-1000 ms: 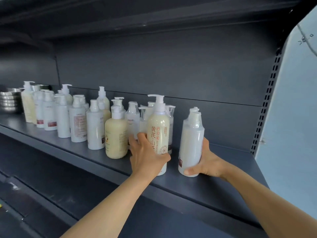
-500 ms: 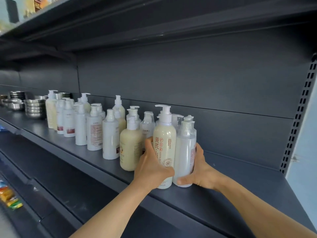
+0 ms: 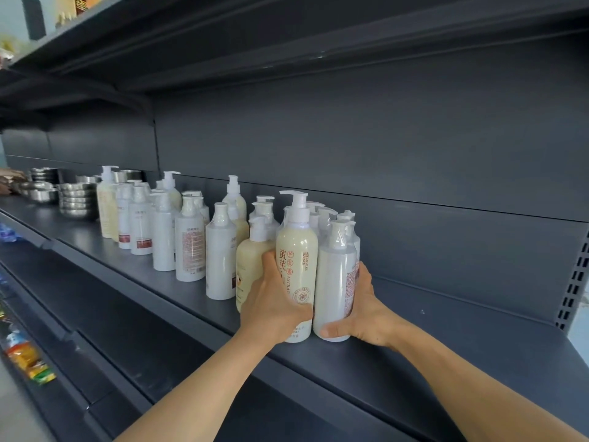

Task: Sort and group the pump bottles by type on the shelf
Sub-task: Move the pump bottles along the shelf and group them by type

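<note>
A row of pump bottles stands on the dark grey shelf [image 3: 446,346]. My left hand [image 3: 274,301] grips a cream bottle with orange characters [image 3: 298,250] at the row's right end. Beside it on the right, my right hand [image 3: 360,311] wraps round a white shrink-wrapped bottle [image 3: 333,275], thumb at its base. The two bottles touch. A squat cream bottle [image 3: 250,260] stands just left of my left hand. Several white bottles [image 3: 220,253] and cream ones [image 3: 106,205] run leftward along the shelf.
Stacks of steel bowls [image 3: 75,199] sit at the shelf's far left. The shelf surface to the right of my hands is bare up to the perforated upright [image 3: 573,275]. Another shelf hangs overhead. Colourful packets [image 3: 28,362] lie on a lower level at the left.
My right hand has slid the white bottle leftward until it touches the cream bottle held by my left hand. The view has shifted to the left.
</note>
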`<state>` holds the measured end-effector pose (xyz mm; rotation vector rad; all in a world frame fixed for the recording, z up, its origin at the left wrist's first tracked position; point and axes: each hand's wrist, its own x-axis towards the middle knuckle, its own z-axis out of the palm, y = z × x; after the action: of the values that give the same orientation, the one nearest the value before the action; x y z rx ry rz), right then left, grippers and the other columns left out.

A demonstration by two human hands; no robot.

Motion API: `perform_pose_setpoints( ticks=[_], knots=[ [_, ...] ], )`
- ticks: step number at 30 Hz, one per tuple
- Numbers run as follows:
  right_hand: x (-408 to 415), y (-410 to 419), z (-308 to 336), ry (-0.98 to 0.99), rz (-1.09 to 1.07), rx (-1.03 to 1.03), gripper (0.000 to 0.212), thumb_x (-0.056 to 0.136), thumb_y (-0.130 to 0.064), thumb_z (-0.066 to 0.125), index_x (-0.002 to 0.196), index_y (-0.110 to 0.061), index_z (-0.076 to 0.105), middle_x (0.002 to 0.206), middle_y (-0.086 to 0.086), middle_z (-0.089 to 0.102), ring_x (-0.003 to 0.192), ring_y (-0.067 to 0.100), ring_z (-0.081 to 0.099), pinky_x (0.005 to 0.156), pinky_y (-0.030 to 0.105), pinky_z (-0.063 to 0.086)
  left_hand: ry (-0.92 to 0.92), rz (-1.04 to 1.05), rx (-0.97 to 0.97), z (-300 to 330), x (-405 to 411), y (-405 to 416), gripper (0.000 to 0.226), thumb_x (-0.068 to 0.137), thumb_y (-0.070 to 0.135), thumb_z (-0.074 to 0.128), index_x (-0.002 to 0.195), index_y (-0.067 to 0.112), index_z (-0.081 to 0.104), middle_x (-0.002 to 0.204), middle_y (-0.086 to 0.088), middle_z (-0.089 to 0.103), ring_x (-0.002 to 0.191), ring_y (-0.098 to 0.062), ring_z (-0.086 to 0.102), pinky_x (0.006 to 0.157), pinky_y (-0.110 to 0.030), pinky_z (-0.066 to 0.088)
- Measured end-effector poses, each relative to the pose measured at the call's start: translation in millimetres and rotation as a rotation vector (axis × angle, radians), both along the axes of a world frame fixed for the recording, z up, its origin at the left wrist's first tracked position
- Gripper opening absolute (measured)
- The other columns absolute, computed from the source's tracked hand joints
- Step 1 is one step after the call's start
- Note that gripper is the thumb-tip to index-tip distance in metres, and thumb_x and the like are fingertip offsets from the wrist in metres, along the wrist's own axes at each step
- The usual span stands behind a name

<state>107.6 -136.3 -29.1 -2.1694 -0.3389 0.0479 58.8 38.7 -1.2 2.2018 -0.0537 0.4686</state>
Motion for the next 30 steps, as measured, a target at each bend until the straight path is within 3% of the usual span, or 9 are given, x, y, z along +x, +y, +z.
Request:
perform_pose_setpoints(
  ticks=[15,19,23,27,30],
  knots=[
    [-4.7,10.1,3.1,-0.01,-0.055,0.004,0.148,0.037,-0.041,0.087,0.141,-0.04,-0.018,0.143,-0.014,0.016,0.135,0.015,0.026,0.111,0.045,0.034,-0.011,-0.016,-0.011,1.0,14.4,22.7,0.075,0.068,0.021,0.077,0.123,0.026,0.026,0.107,0.008,0.053,0.1,-0.02,0.057,0.083,-0.046,0.053],
    [-22.2,17.4,5.3,-0.053,-0.199,-0.035,0.121,0.055,-0.033,0.086,0.143,-0.028,0.002,0.132,-0.003,0.024,0.12,0.014,0.034,0.105,0.032,0.037,-0.081,0.017,0.034,-7.4,8.6,26.9,0.075,0.07,0.024,0.078,0.129,0.021,0.033,0.12,0.004,0.055,0.11,-0.02,0.056,0.086,-0.04,0.052],
    [-35.0,34.9,7.7,-0.24,-0.45,-0.013,0.082,0.058,-0.038,0.084,0.117,-0.017,0.031,0.115,-0.002,0.035,0.112,0.019,0.043,0.094,0.037,0.047,-0.131,0.09,0.149,-10.5,-1.5,30.8,0.075,0.075,0.024,0.074,0.136,0.024,0.031,0.128,0.002,0.045,0.112,-0.02,0.054,0.08,-0.04,0.052],
    [-37.9,47.8,10.3,-0.197,-0.499,0.02,0.072,0.06,-0.037,0.083,0.109,-0.015,0.035,0.111,0.0,0.047,0.099,0.021,0.054,0.082,0.041,0.053,-0.224,0.147,0.266,-3.2,-13.7,33.0,0.07,0.079,0.019,0.069,0.136,0.023,0.029,0.125,0.0,0.038,0.108,-0.018,0.05,0.066,-0.028,0.039],
    [-43.7,44.2,14.5,-0.176,-0.499,0.045,0.063,0.064,-0.03,0.082,0.105,-0.015,0.038,0.109,0.002,0.053,0.093,0.019,0.057,0.077,0.036,0.054,-0.29,0.122,0.335,2.2,-18.3,32.5,0.062,0.08,0.017,0.068,0.132,0.021,0.034,0.125,0.001,0.039,0.11,-0.017,0.05,0.066,-0.028,0.041]
  ],
)
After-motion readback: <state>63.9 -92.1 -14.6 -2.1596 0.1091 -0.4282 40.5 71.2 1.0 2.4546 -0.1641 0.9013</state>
